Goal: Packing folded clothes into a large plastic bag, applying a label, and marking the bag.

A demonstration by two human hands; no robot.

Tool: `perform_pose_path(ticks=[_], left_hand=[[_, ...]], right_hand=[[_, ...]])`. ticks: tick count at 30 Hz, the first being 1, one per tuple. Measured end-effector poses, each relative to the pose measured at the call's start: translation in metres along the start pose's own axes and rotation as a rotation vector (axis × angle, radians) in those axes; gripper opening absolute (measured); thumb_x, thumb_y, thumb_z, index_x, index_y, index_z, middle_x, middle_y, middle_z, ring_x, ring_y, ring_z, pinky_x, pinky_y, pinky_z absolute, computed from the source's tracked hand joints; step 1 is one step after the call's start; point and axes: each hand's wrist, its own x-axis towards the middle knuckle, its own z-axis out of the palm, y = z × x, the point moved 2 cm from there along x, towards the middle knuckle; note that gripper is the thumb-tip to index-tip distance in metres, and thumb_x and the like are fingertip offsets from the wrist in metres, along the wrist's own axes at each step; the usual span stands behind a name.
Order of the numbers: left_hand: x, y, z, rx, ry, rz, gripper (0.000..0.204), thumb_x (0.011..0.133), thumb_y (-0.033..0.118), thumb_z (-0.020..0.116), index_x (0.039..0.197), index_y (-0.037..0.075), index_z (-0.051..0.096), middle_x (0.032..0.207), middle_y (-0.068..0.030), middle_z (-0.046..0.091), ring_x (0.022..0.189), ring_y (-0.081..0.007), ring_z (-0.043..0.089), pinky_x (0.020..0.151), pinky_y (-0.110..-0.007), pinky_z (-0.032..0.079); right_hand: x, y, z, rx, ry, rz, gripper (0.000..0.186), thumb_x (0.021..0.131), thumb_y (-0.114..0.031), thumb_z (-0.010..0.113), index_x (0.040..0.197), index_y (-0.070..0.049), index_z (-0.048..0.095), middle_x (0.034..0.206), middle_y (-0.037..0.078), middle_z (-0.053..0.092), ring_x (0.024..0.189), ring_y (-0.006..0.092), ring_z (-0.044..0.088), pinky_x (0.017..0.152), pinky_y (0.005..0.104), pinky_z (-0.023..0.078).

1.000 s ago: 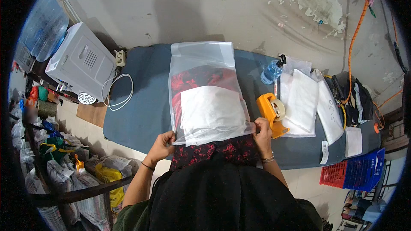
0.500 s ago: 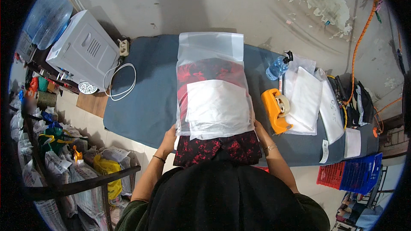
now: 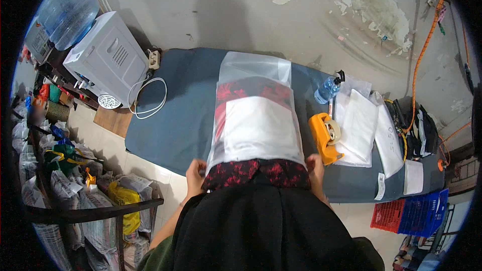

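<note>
On the table in front of me lies a translucent plastic bag, its mouth toward me. A folded shirt in a black and red pattern is mostly inside it, its near end sticking out of the mouth. A white sheet rests over the shirt and appears to be under the plastic. My left hand is closed at the left corner of the bag's mouth, and my right hand is closed at the right corner. Both hands' fingertips are partly hidden.
Right of the bag are an orange tape dispenser, a blue pump bottle and white packets. A white water dispenser with a cable stands left. Red and blue crates sit below the table's right edge; filled bags crowd the lower left.
Both hands have come nearer to me and slightly farther apart along the bag's mouth. Less of the shirt shows outside the bag. The whole view has shifted a little.
</note>
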Motion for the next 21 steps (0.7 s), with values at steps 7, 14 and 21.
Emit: perform_pose_path(ticks=[7, 14, 21], left_hand=[[0.076, 0.023, -0.019, 0.037, -0.736, -0.035, 0.02, 0.067, 0.001, 0.068, 0.086, -0.001, 0.06, 0.08, -0.0041, 0.061, 0.077, -0.0105, 0.056, 0.069, -0.026, 0.046], [0.05, 0.122, 0.036, 0.336, -0.528, 0.65, 0.02, 0.068, 0.001, 0.062, 0.087, 0.001, 0.061, 0.083, -0.0134, 0.057, 0.075, -0.0297, 0.058, 0.069, -0.035, 0.049], [0.028, 0.12, 0.033, 0.512, -0.384, 0.937, 0.017, 0.063, -0.003, 0.06, 0.079, 0.001, 0.056, 0.071, -0.0115, 0.049, 0.066, -0.0292, 0.053, 0.06, -0.038, 0.047]], right_hand=[[0.084, -0.065, -0.014, 0.293, -0.723, 0.098, 0.006, 0.075, -0.001, 0.058, 0.079, -0.003, 0.055, 0.077, 0.0, 0.054, 0.074, 0.0075, 0.05, 0.068, 0.021, 0.042], [0.054, -0.156, 0.033, -0.535, -0.426, -0.666, 0.023, 0.069, -0.013, 0.069, 0.087, -0.005, 0.058, 0.083, 0.011, 0.055, 0.075, 0.0285, 0.06, 0.068, 0.0354, 0.049], [0.026, -0.151, 0.036, -0.488, -0.352, -0.943, 0.012, 0.065, 0.002, 0.062, 0.077, -0.001, 0.059, 0.076, 0.011, 0.055, 0.065, 0.0261, 0.058, 0.059, 0.0348, 0.049]])
